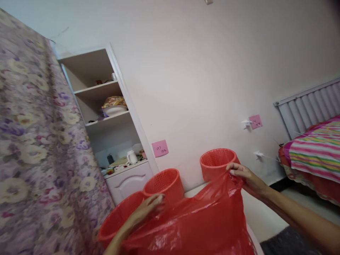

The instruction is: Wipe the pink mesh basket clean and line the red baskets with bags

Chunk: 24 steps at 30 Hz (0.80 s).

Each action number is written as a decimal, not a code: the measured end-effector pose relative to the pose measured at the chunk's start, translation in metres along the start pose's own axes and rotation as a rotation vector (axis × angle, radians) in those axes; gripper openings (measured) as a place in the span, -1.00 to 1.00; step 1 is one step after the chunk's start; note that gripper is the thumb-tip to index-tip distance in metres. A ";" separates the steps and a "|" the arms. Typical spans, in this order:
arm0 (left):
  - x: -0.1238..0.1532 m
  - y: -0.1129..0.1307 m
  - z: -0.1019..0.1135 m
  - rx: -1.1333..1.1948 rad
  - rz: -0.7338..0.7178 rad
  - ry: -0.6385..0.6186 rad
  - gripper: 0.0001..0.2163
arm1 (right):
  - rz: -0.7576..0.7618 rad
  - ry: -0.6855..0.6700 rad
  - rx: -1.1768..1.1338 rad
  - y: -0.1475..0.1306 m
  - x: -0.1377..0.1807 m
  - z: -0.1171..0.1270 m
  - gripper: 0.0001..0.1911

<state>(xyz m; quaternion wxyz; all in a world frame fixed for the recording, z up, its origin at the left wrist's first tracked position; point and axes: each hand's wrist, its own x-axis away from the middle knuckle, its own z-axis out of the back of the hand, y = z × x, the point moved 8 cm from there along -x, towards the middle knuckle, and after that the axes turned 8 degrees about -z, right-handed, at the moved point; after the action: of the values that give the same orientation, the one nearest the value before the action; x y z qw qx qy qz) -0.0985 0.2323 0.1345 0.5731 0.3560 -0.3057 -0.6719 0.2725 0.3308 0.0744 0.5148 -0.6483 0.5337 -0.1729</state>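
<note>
A red plastic bag (pixel 196 223) is stretched between both my hands at the bottom of the view. My left hand (pixel 148 209) pinches its left edge, just in front of two red mesh baskets (pixel 163 184) that stand side by side. My right hand (pixel 244 177) grips the bag's upper right corner, fingers closed, touching the rim of a third red basket (pixel 216 161). All three baskets are upright and open at the top. The bag hides the lower parts of the baskets.
A floral curtain (pixel 39 152) hangs on the left. A white shelf unit (pixel 111 120) holds a bowl, a jug and small items. Pink notes (pixel 160 148) stick on the wall. A bed with a striped cover (pixel 316 152) and a radiator (pixel 308 109) stand at right.
</note>
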 end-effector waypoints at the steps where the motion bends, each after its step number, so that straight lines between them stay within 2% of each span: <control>1: -0.005 0.005 -0.007 -0.050 0.004 -0.033 -0.30 | -0.006 -0.001 -0.031 0.000 0.002 0.003 -0.73; 6: -0.026 0.012 -0.050 -0.226 0.021 -0.190 -0.51 | -0.042 -0.025 -0.009 -0.002 0.009 0.008 -0.76; 8: -0.031 0.008 -0.066 -0.235 0.015 -0.222 -0.72 | -0.038 -0.024 0.028 -0.005 0.012 0.012 -0.75; 10: -0.031 0.007 -0.072 -0.203 -0.002 -0.227 -0.91 | -0.029 -0.014 0.062 -0.006 0.014 0.017 -0.75; 11: -0.030 0.008 -0.070 -0.174 -0.017 -0.210 -0.91 | -0.030 -0.007 0.079 -0.006 0.015 0.020 -0.75; 13: -0.023 0.013 -0.057 -0.110 -0.058 -0.136 -0.83 | -0.035 0.024 0.104 -0.006 0.017 0.028 -0.75; 18: 0.009 0.028 0.002 0.008 -0.102 0.084 -0.61 | -0.013 0.130 0.171 -0.014 0.015 0.038 -0.73; 21: 0.024 0.035 0.031 0.035 -0.127 0.214 -0.57 | 0.048 0.166 0.314 -0.033 0.014 0.028 -0.75; 24: 0.030 0.039 0.038 0.026 -0.113 0.259 -0.56 | 0.200 0.250 0.586 -0.068 0.023 0.001 -0.78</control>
<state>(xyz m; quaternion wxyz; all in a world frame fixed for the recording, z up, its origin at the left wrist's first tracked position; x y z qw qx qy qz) -0.1115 0.1968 0.1839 0.5642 0.4637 -0.2174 -0.6476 0.3165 0.3046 0.1246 0.6242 -0.3909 0.5814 -0.3458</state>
